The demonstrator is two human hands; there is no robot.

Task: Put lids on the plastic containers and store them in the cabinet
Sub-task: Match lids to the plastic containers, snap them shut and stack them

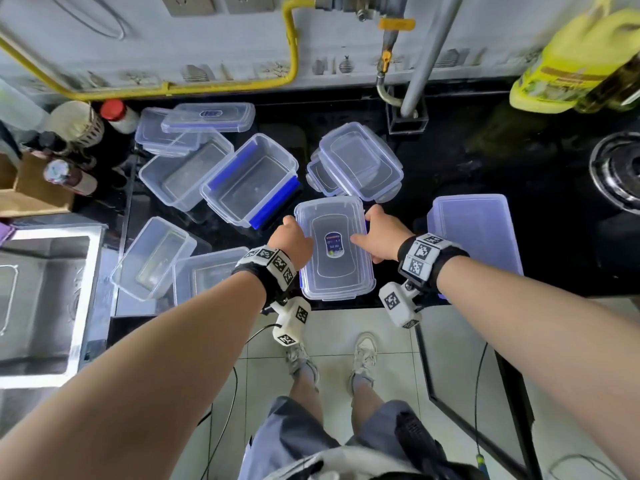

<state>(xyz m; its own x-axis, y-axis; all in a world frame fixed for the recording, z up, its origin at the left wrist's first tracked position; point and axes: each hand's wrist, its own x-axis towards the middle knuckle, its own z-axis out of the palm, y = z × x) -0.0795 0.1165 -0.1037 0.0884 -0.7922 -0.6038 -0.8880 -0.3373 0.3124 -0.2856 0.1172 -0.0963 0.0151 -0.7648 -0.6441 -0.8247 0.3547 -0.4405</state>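
The box (335,271) sits at the front edge of the black counter (485,168), directly before the person, with its clear lid (346,216) already lying on top. The left hand (292,242) grips the box's left side, its fingers curled down over the lid's edge and mostly hidden. The right hand (379,237) holds the right side, with the thumb laid flat on the lid and the fingers wrapped round the far edge. The step in hand looks like seating and latching this lid. The next move likely calls for even downward pressure on both long sides, then snapping the side clips shut before lifting the box away to storage. No cabinet can be made out for certain. Behind and to the left lie several open tubs (249,183) waiting for lids, a loose lid (207,116) at the back, and a closed stack (360,162). A large frosted lid (474,230) lies just to the right. The dark blue sticker (333,244) in the lid's middle carries print too small to read, and the blue oval on the loose lid is also illegible. The yellow bottle (571,60) has a blurred label.
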